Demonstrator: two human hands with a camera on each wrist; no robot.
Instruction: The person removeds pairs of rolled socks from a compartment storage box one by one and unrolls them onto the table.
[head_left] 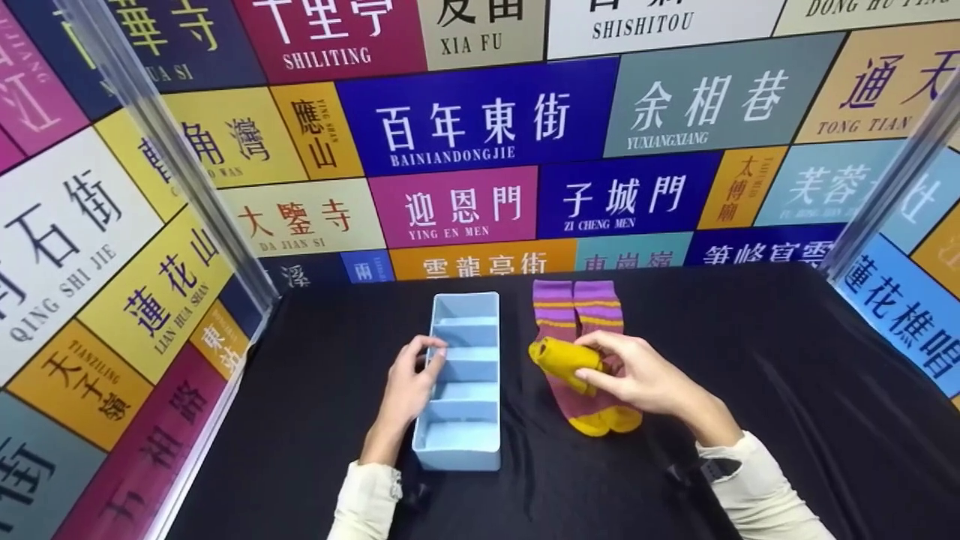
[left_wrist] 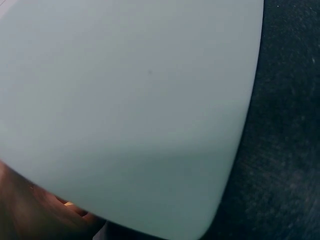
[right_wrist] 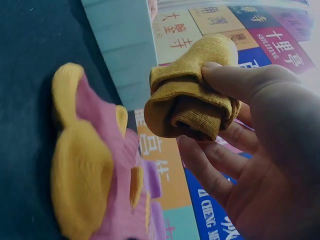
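Rolled yellow sock: pinched in right hand over flat striped socks. Left hand, fingers curled, steadies blue divider tray. Step judged: stowing; next needs a free compartment.

Black cloth is covering the tabletop. Panels of colourful street-name signs are standing behind and along both sides. Clear acrylic posts are leaning at the left and right corners, catching light.
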